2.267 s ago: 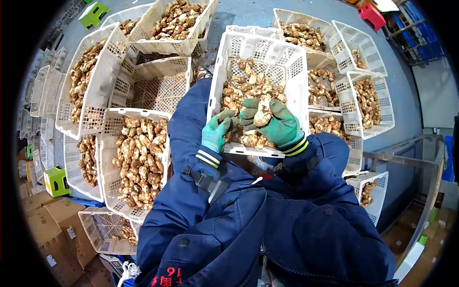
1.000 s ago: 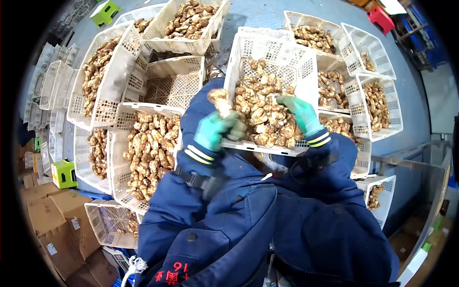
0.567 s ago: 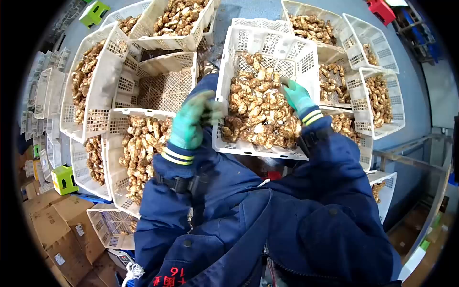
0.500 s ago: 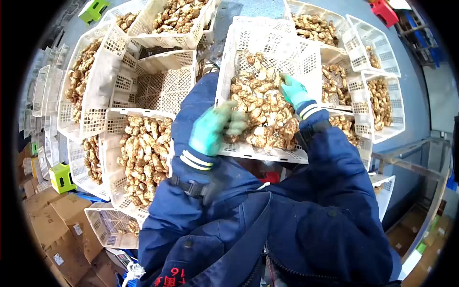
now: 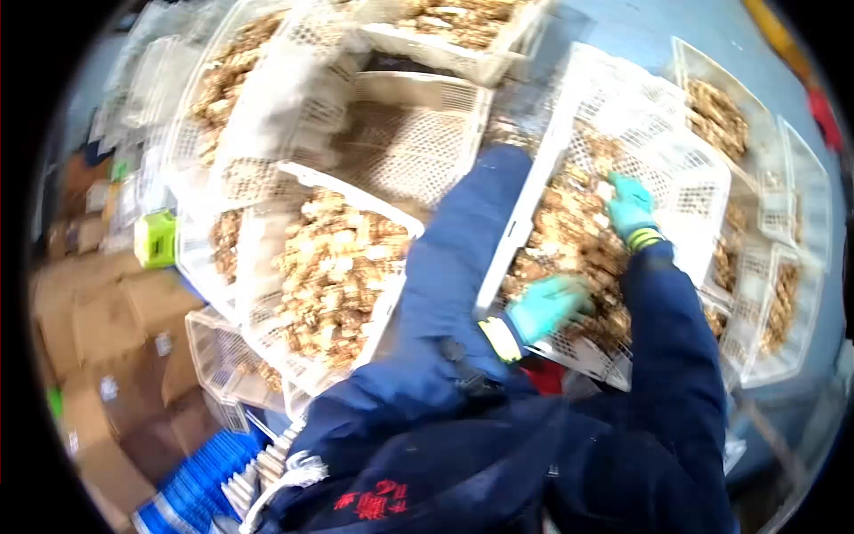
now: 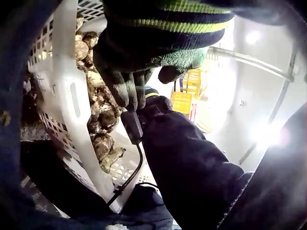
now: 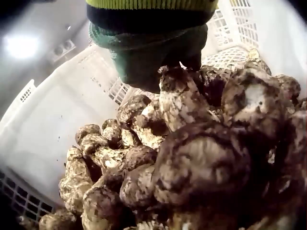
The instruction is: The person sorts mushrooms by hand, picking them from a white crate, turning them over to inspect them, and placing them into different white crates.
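Thick, soil-stained mushrooms (image 5: pixel 569 231) with brown caps and pale stems fill much of the white slatted crate (image 5: pixel 510 240) in front of my lap. My left hand (image 5: pixel 549 307), in a green glove, reaches over the near end of this pile. In the left wrist view the left fingers (image 6: pixel 117 86) point down loosely, with no mushroom visible in them. My gloved right hand (image 5: pixel 632 209) is inside the crate, at the right side of the pile. The right wrist view shows mushrooms (image 7: pixel 201 163) close up; the right fingertips are hidden, so I cannot tell whether they pinch one.
Another crate full of mushrooms (image 5: pixel 334 276) stands left of my leg. Beyond it is a crate with a bare slatted floor (image 5: pixel 409 147). More crates (image 5: pixel 747 303) line the right. Cardboard boxes (image 5: pixel 107 320) and a lime-green stool (image 5: pixel 157 238) are at far left.
Both hands were at a mushroom at first; my left hand then carried one leftward and let it go. It is now back over the crate, and the head view has swung left and tilted.
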### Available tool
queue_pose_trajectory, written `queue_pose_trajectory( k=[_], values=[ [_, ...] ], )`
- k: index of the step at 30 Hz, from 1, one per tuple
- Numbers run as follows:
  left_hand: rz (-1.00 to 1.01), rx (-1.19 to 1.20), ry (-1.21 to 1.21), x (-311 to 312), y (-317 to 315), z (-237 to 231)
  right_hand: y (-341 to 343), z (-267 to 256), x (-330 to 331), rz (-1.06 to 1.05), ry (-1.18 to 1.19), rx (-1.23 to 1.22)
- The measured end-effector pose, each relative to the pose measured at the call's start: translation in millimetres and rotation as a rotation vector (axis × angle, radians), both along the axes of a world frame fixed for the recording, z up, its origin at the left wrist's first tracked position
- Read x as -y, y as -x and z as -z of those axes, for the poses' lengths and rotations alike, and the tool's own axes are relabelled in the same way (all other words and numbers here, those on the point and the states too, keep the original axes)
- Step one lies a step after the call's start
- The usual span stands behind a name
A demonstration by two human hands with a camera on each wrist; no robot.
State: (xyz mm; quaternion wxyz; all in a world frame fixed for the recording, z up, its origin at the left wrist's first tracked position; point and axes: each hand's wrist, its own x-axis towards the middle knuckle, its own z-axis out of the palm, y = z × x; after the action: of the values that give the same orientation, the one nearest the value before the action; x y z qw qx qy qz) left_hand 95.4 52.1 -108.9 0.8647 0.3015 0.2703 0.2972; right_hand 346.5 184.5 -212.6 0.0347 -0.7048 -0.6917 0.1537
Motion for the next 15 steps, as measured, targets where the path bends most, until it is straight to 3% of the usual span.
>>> queue_pose_trajectory(
  k=[2, 4, 6, 8, 9, 10, 12, 14, 15],
  values=[
    [0.04, -0.304, 0.165, -5, -12, -23, 7, -12, -13, 0.079, 0.14, 0.052],
    [0.12, -0.33, 0.265, -10, -13, -10, 5, -6, -11, 0.057, 0.116, 0.04],
    [0.02, -0.226, 0.279, -3, -15, -2, 8, -14, -4, 0.087, 0.088, 0.028],
    [0.001, -0.003, 0.328, -3, -7, 8, 9, -21, 7, 0.083, 0.05, -0.023],
    [-0.014, 0.511, 0.376, -1, -4, 54, 10, -26, 15, 0.108, 0.054, -0.022],
    [0.009, -0.08, 0.185, -25, 19, -51, 11, -31, 24, 0.132, 0.059, -0.021],
    [-0.141, -0.192, -0.283, -39, 51, -69, 8, -34, 42, 0.111, 0.051, -0.072],
    [-0.377, -0.255, -0.368, -59, 94, -100, -4, -35, 61, 0.012, -0.027, 0.009],
    [-0.463, -0.407, -0.466, -67, 124, -122, -3, -44, 72, 0.011, -0.033, -0.057]
  ],
)
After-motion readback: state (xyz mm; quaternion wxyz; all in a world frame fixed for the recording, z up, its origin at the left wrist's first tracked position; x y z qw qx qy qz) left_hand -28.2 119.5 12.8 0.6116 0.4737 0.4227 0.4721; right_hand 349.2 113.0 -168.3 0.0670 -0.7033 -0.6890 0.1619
